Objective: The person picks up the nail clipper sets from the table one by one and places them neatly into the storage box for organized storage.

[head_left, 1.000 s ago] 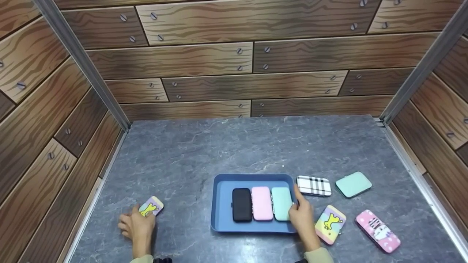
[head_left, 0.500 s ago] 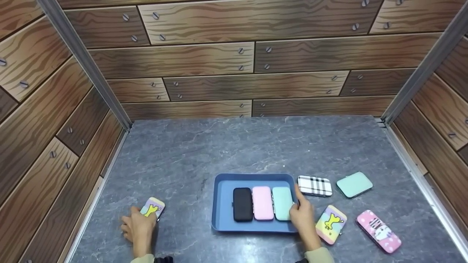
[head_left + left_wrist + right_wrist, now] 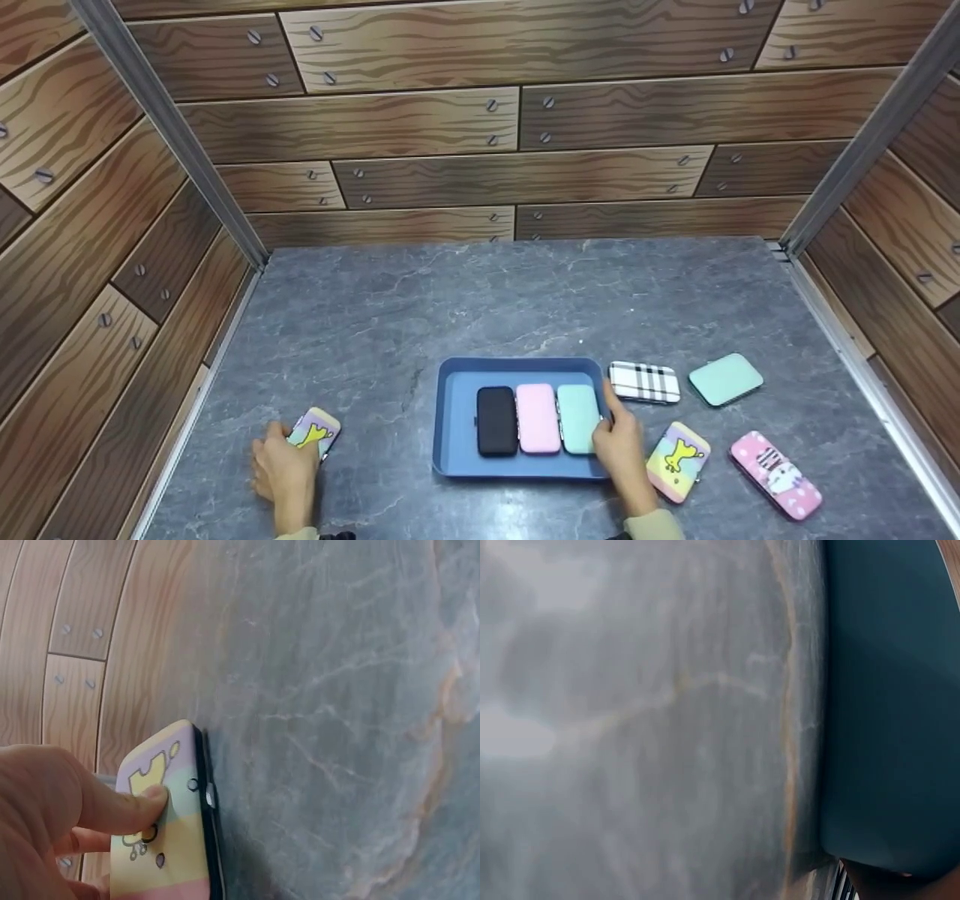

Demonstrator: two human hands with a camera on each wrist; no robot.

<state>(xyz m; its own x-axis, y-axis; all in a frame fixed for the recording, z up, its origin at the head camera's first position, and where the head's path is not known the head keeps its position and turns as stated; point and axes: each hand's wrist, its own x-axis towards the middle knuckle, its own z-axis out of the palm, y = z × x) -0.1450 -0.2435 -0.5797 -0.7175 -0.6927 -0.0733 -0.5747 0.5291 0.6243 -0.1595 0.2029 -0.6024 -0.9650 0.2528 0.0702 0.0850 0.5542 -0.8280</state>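
Note:
My left hand (image 3: 283, 465) pinches a small pastel-striped clasp case (image 3: 321, 426) with a yellow animal printed on it. In the left wrist view the thumb (image 3: 124, 806) lies on the case's printed face, and its dark edge shows a metal clasp. My right hand (image 3: 621, 442) grips the right rim of a blue tray (image 3: 456, 466). Inside that tray, a black case (image 3: 496, 421), a pink case (image 3: 538, 418) and a mint case (image 3: 577, 418) lie side by side. The right wrist view shows the tray's outer wall (image 3: 892, 705) close up, with the hand mostly out of frame.
Right of the tray lie a plaid case (image 3: 645, 382), another mint case (image 3: 725, 379), a second pastel animal case (image 3: 678, 461) and a pink dotted case (image 3: 776, 474). Wood-patterned walls (image 3: 420, 124) enclose the grey marbled table (image 3: 420, 300) at the back and sides.
My left hand has shifted slightly right with the pastel case, and the case has turned a little, so more of its clasp edge shows. The right hand and tray stay in place.

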